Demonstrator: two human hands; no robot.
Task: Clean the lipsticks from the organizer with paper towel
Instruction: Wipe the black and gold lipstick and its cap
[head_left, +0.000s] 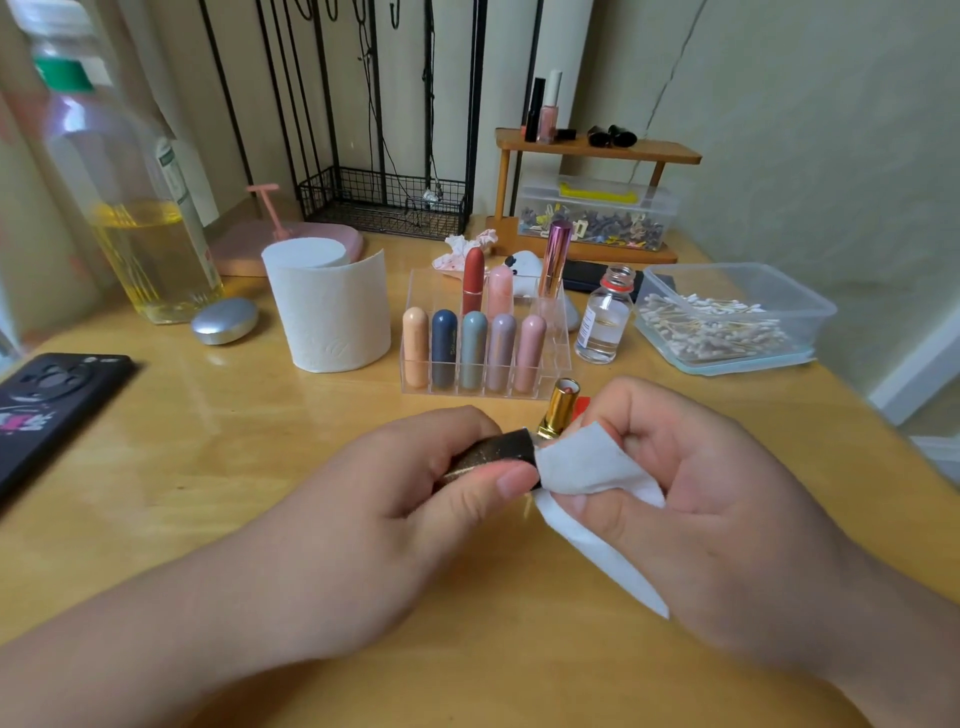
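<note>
Hands: left hand (415, 483) grips lipstick (498, 453); right hand (691, 493) pinches paper towel (587, 467) | organizer (561, 356) behind; small bottle (602, 322) beside

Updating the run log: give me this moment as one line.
left hand: grips open lipstick by dark base | right hand: pinches paper towel against it | organizer: other lipsticks upright | step: wiping

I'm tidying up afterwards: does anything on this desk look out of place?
The small glass bottle right of the organizer stands uncapped with clear liquid inside. A crumpled, red-stained tissue lies behind the organizer.
</note>
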